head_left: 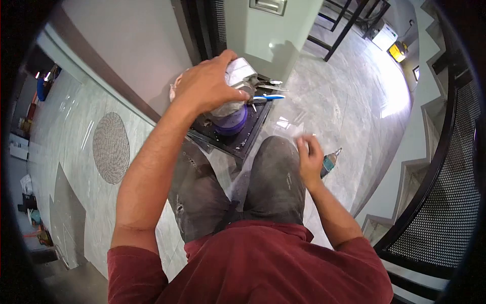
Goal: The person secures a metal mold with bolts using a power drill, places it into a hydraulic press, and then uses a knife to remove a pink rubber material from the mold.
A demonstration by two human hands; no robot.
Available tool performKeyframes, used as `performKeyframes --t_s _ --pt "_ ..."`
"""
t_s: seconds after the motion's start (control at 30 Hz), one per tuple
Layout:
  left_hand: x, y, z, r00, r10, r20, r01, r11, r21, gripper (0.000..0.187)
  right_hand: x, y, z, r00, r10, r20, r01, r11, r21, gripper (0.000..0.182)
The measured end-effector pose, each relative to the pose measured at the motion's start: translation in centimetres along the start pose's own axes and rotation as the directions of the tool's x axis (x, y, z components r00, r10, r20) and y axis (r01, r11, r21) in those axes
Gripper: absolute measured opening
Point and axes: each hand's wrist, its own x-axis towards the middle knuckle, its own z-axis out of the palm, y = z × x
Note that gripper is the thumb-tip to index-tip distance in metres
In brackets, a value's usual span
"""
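Observation:
My left hand point(207, 83) reaches forward, its thumb and fingers wrapped round a dusty white block-shaped thing point(240, 72) that I cannot name more exactly. Below it, a purple round tub or disc point(231, 123) rests on a black stand point(242, 147) strewn with white crumbs. A blue-and-white slim-handled item point(271, 97) lies at the stand's right edge, beside the white thing. My right hand point(310, 159) hovers by my right knee, fingers loosely curled and apart, slightly blurred, with nothing visible in it. A teal power tool point(329, 163) lies on the floor just beyond that hand.
A pale green panel point(260, 40) with a recessed metal handle stands ahead. Left lies a round woven mat point(111, 148) on the tiled floor. Stairs with a black mesh railing point(440, 187) rise at right. A yellow object point(398, 51) and black table legs point(336, 35) are farther back.

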Motion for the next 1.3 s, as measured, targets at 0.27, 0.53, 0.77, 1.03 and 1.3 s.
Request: performKeyframes --t_s 0.27,0.53,0.77,1.03,1.3 --pt "-0.2 1.1 -0.3 0.998 0.059 0.034 -0.061 0.996 0.067 0.090 -15.6 24.2 -6.4 0.731 0.430 -0.530 -0.643 0.695 -0.322 0.055" --pt "0.0 1.1 -0.2 0.997 0.023 0.072 -0.031 0.992 0.120 0.095 -10.2 31.6 -4.3 0.714 0.348 -0.607 -0.545 0.820 -0.172 0.041" --pt "-0.2 1.0 0.2 0.998 0.045 0.039 -0.048 0.995 0.082 0.093 -7.6 23.0 -6.9 0.728 0.457 -0.511 -0.428 0.885 0.182 0.032" --pt "-0.2 1.3 0.0 1.000 -0.018 0.012 0.017 0.993 0.121 0.085 -1.5 7.3 -6.6 0.928 -0.359 0.099 0.362 0.807 -0.467 0.036" --pt "-0.2 0.9 -0.1 1.000 -0.006 0.020 0.004 0.997 0.082 0.081 2.4 -2.8 -0.6 0.872 0.191 0.451 -0.201 0.979 -0.026 0.042"
